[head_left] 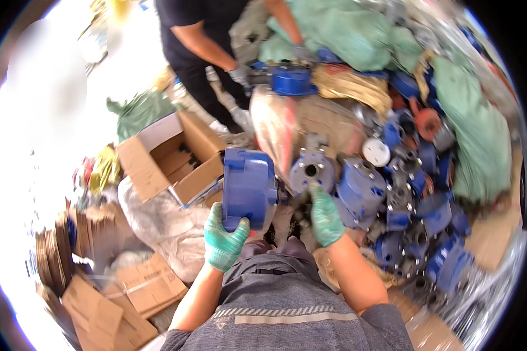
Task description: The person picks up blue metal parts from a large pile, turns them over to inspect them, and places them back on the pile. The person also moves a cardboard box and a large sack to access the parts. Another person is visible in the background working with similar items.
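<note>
My left hand (225,238), in a green knitted glove, grips the lower edge of a blue metal pump housing (246,184). The housing is held up in front of me, and a dark shaft end (282,192) sticks out of its right side. My right hand (326,217), gloved alike, is to the right of that shaft, apart from the housing. Motion smears its fingers, and a dark blur lies beside them; whether they hold it cannot be told. Just beyond the right hand is a blue-grey pump part (312,169) with a round hole.
An open cardboard box (178,155) with small dark parts stands at left. Blue and grey pump parts (404,199) are heaped at right, near green sacks (471,128). Flattened cartons (149,284) lie at lower left. Opposite, another person's gloved hands hold a blue pump (291,80).
</note>
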Action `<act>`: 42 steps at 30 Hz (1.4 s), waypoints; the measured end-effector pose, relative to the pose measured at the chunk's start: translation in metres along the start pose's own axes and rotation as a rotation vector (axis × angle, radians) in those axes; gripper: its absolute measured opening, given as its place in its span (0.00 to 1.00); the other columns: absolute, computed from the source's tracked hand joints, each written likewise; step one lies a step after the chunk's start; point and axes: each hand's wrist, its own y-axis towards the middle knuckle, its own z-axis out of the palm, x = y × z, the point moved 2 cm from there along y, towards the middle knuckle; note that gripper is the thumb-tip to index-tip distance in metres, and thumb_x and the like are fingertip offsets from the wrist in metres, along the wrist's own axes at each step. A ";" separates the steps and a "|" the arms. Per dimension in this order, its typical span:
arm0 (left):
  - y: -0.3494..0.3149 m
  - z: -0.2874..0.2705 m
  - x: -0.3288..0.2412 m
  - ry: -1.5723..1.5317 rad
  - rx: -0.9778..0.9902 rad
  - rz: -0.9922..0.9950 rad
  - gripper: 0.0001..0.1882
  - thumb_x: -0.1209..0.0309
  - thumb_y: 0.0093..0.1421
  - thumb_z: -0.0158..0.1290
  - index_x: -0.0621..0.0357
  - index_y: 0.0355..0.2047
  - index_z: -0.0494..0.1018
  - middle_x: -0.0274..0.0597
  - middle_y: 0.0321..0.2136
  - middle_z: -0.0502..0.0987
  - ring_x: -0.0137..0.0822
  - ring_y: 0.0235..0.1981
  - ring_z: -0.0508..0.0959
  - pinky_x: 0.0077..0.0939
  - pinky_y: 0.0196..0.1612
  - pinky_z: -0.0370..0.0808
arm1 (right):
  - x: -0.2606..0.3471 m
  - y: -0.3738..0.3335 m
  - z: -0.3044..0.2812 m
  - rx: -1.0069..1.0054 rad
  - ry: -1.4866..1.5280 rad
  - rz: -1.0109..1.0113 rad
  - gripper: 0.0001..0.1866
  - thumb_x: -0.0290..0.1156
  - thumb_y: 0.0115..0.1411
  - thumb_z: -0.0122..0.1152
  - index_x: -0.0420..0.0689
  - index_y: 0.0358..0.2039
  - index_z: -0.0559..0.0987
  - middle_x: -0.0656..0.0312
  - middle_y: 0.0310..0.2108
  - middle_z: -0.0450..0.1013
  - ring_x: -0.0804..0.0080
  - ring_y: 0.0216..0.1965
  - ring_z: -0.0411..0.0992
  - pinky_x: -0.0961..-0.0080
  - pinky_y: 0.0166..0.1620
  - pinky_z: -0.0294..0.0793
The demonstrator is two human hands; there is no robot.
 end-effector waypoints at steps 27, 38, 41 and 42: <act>-0.033 -0.050 0.082 0.132 -0.252 0.145 0.16 0.74 0.54 0.64 0.63 0.41 0.73 0.54 0.30 0.82 0.47 0.29 0.84 0.37 0.33 0.80 | -0.060 0.067 0.126 0.122 -0.757 0.005 0.46 0.73 0.66 0.33 0.38 0.35 0.81 0.47 0.26 0.76 0.50 0.30 0.75 0.58 0.37 0.73; -0.011 -0.020 0.054 0.208 -0.020 0.271 0.16 0.73 0.53 0.62 0.63 0.41 0.71 0.54 0.27 0.81 0.51 0.26 0.84 0.41 0.32 0.81 | -0.065 0.042 0.089 -0.184 0.050 0.222 0.27 0.56 0.71 0.47 0.47 0.26 0.77 0.62 0.13 0.68 0.69 0.11 0.65 0.71 0.16 0.63; 0.002 -0.017 0.049 0.133 0.075 0.195 0.16 0.74 0.54 0.62 0.63 0.42 0.70 0.54 0.28 0.82 0.47 0.27 0.84 0.37 0.32 0.81 | -0.057 0.038 0.089 -0.216 0.085 0.097 0.29 0.56 0.71 0.46 0.46 0.23 0.77 0.61 0.13 0.68 0.69 0.12 0.65 0.70 0.17 0.63; 0.002 -0.015 0.047 0.124 0.060 0.223 0.16 0.74 0.54 0.62 0.63 0.42 0.71 0.54 0.28 0.82 0.47 0.27 0.84 0.37 0.32 0.80 | -0.055 0.040 0.088 -0.196 0.090 0.105 0.29 0.57 0.72 0.45 0.47 0.25 0.76 0.62 0.14 0.68 0.69 0.12 0.66 0.70 0.17 0.63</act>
